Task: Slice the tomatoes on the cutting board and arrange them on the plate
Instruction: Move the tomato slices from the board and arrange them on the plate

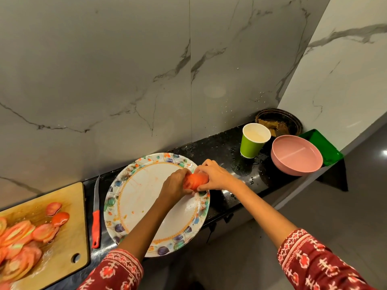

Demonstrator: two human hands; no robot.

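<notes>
A stack of tomato slices (196, 181) is held between both hands over the right rim of the floral plate (146, 206). My left hand (174, 188) grips the stack's left end and my right hand (215, 175) grips its right end. The plate's white centre holds only juice smears. Several more tomato slices (27, 237) lie on the wooden cutting board (69, 243) at the lower left. A red-handled knife (96, 218) lies on the black counter between board and plate, blade pointing away from me.
On the counter to the right stand a green paper cup (253, 143), a pink bowl (296, 159), a dark bowl with brown contents (278, 122) and a green tray (322, 145). Water drops wet the counter. A marble wall rises behind. The plate overhangs the counter's front edge.
</notes>
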